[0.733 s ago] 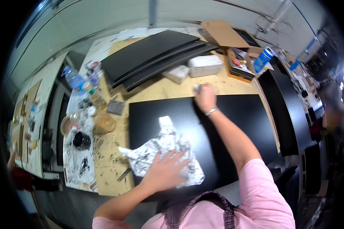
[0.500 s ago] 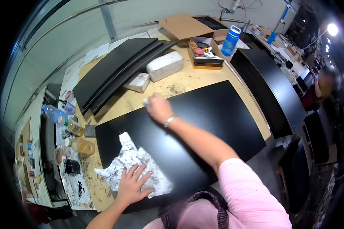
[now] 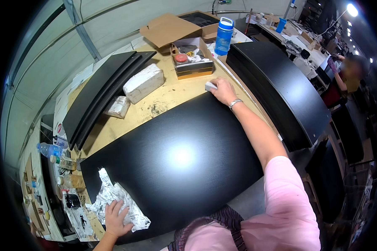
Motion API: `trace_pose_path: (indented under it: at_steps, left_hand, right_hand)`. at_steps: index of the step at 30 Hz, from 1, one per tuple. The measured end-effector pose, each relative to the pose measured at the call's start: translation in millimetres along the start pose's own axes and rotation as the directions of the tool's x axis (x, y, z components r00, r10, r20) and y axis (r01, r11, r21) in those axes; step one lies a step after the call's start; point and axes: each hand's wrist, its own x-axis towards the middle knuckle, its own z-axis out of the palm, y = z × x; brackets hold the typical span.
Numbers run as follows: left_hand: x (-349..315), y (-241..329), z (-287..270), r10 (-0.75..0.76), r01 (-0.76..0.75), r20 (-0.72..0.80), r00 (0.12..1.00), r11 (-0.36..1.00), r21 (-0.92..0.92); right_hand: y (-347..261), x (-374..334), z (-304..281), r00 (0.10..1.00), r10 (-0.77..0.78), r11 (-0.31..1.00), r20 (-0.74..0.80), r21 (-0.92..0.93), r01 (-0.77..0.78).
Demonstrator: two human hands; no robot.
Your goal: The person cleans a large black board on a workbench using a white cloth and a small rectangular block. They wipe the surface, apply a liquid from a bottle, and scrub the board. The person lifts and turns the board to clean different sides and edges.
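Note:
A black wood-grained panel (image 3: 171, 142) lies flat on the worktable, with a bright glare in its middle. My right hand (image 3: 223, 90) is closed round a small pale grey pad (image 3: 210, 86) at the panel's far right corner. The pad is partly hidden by the fingers, so its exact kind cannot be told. On the near left part of the panel lies a crumpled white rag (image 3: 119, 201), smeared with black. My left hand (image 3: 116, 220) rests on this rag, fingers spread.
Stacked dark panels (image 3: 104, 88) lean at the far left beside a white wrapped block (image 3: 144, 83). More panels (image 3: 280, 83) stand at right. Behind are a box of supplies (image 3: 192, 69) and a blue bottle (image 3: 224, 37). Bottles (image 3: 71, 180) line the left edge. A person (image 3: 349, 75) sits far right.
My right hand has slid the pad along the panel's far edge, rightward to the corner. My left hand stays on the rag. The whole view has shifted.

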Motion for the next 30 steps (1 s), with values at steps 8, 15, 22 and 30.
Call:
trace_pose_path:
  at_steps: [8, 15, 22, 30]
  left_hand:
    - [-3, -7, 4, 0.001, -0.002, 0.025, 1.000, 0.999, 0.036]
    - [-9, -11, 10, 0.000, 0.000, -0.009, 1.000, 1.000, 0.004]
    - [-8, -4, 5, 0.039, -0.039, -0.023, 0.999, 0.999, 0.004]
    - [7, 10, 12, 0.017, -0.012, -0.064, 0.998, 0.997, 0.079]
  right_hand:
    - [40, -1, -14, 0.997, 0.044, 0.970, 0.065, 0.237, -0.059]
    - [65, -91, -70, 0.948, 0.003, 0.855, 0.319, 0.491, -0.168]
    - [60, -253, -180, 0.923, 0.052, 0.840, 0.382, 0.483, -0.247]
    - [20, -324, -260, 0.953, 0.158, 0.929, 0.259, 0.289, -0.232]
